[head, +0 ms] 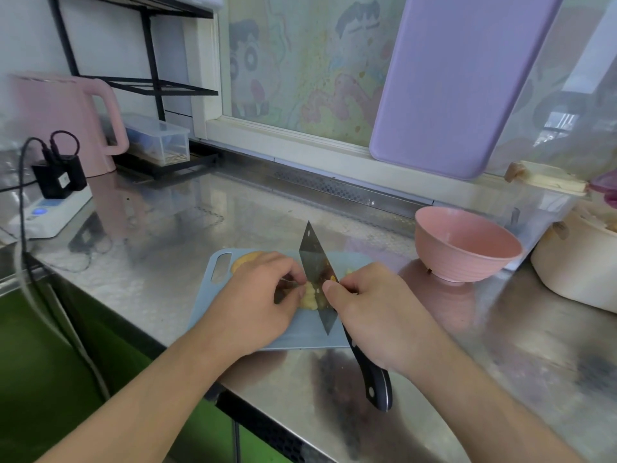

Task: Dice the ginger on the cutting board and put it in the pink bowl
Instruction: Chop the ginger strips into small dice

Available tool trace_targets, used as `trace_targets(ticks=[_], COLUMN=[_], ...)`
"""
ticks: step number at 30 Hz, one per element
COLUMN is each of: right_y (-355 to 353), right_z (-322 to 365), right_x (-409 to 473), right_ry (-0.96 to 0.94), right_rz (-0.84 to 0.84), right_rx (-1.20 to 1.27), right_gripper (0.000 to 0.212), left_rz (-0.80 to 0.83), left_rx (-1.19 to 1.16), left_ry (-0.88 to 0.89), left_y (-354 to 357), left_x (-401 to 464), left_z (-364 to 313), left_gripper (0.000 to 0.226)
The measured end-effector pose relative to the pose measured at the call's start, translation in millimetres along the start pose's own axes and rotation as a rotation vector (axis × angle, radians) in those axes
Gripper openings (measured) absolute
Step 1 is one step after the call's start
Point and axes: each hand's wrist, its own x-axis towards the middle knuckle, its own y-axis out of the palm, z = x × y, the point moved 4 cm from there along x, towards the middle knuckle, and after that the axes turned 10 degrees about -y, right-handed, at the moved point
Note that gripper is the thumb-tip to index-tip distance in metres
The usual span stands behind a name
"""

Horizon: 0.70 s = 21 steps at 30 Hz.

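A small light-blue cutting board [310, 332] lies on the steel counter. Pale yellow ginger pieces [310, 295] sit in a small pile at its middle, and a larger yellow-orange piece [245, 259] lies by the board's handle hole. My right hand [377, 312] grips a cleaver [317, 262] near the blade, edge down on the board just right of the ginger, black handle pointing toward me. My left hand [263, 295] has curled fingertips pressed against the ginger beside the blade. The pink bowl [467, 245] stands upright to the right of the board; I see nothing inside it.
A pink kettle [66, 121], a clear box [160, 138] and a power strip with plugs [53, 202] are at the back left. A purple board [457, 78] leans on the window. A cream pot [581, 272] sits at the far right. The counter edge runs close to me.
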Motion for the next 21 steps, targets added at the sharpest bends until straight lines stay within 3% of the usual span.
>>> trace_targets(ticks=[21], right_y=[-17], right_z=[15], right_x=[-8], right_ry=[-0.072], right_rz=[-0.007], right_rx=[0.021], right_gripper=[0.055], left_rz=[-0.008], left_rx=[-0.023], left_ry=[0.021], left_y=[-1], left_x=[-4], left_z=[1], left_gripper=[0.014])
